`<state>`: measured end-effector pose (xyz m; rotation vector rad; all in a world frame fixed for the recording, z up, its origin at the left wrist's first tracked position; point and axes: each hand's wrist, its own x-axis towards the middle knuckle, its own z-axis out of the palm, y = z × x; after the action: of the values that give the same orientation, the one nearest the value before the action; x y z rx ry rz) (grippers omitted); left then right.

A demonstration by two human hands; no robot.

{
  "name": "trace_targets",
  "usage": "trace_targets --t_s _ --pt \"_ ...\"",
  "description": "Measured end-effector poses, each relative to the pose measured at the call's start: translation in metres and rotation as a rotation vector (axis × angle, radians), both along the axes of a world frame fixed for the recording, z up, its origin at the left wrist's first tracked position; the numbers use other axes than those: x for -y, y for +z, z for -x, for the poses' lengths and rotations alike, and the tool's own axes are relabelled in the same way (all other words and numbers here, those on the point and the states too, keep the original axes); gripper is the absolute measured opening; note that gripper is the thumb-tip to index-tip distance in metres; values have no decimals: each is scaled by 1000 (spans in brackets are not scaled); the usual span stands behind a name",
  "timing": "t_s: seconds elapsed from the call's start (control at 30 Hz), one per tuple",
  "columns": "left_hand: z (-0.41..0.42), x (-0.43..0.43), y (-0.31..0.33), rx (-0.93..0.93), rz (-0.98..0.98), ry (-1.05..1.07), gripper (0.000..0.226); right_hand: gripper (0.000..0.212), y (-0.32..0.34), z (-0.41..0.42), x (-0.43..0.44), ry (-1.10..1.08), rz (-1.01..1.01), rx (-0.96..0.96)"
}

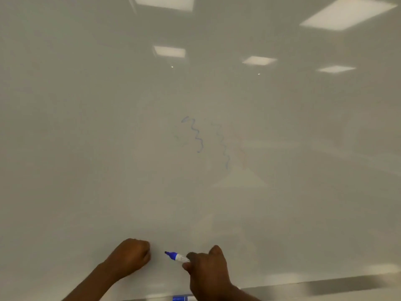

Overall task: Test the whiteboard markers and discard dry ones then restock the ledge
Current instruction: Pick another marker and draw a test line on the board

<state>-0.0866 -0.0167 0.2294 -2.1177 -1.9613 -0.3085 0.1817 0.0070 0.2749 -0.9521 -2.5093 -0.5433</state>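
A white whiteboard (108, 148) fills the view. Two wavy blue test lines (196, 135) run down its middle, the right one fainter. My right hand (208, 272) grips an uncapped blue marker (176, 256) low on the board, its tip pointing left. My left hand (132, 257) is a closed fist just left of that tip; whether it holds the cap is hidden. Another blue marker (181, 298) lies on the ledge (325, 287) at the bottom edge, partly behind my right wrist.
Ceiling lights (170, 51) reflect in the glossy board. The grey ledge runs along the bottom right. Nothing else is in view.
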Motion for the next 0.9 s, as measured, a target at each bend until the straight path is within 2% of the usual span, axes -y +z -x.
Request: trace_targets --t_s 0.07,0.1,0.17,0.23,0.3,0.33,0.37,0.4,0.43,0.47,0.57,0.6,0.7,0.77,0.83,0.9 --pt "42 22 -2 11 -75 46 22 49 19 -24 -5 -106 107 -140" --pt "54 30 -2 -43 -61 75 22 49 18 -32 -11 -152 117 -203" --pt "52 39 2 -143 -101 51 24 40 7 -31 -25 -215 159 -282" --pt "34 28 7 -160 -242 27 38 28 11 -23 -16 -123 313 -369" --pt "15 9 14 -251 -468 -44 52 43 25 -10 -13 -44 329 -502" --pt "4 3 22 -276 -544 -112 50 54 26 -8 -16 -2 342 -594" --pt "-7 0 33 -291 -585 -171 39 59 34 -6 -14 -20 459 -600" --pt "-15 -5 43 -348 -632 -194 31 60 40 -3 -11 -3 447 -599" --pt "-22 -9 56 -399 -667 -196 35 55 45 1 -10 47 331 -601" --pt "-28 -14 72 -435 -722 -172 44 46 46 1 -12 100 344 -648" --pt "-45 -31 130 -352 -809 15 58 24 57 -2 -16 207 416 -693" --pt "-48 -38 144 -327 -817 51 60 25 64 -4 -15 260 486 -712" --pt "-45 -57 174 -282 -832 136 72 70 85 -8 -16 349 632 -724" --pt "-39 -70 186 -276 -843 196 88 81 98 -8 -23 440 640 -745" --pt "-35 -80 195 -237 -818 226 103 76 108 -10 -37 490 564 -824" --pt "-32 -88 202 -211 -837 229 104 45 120 -11 -53 544 423 -965"
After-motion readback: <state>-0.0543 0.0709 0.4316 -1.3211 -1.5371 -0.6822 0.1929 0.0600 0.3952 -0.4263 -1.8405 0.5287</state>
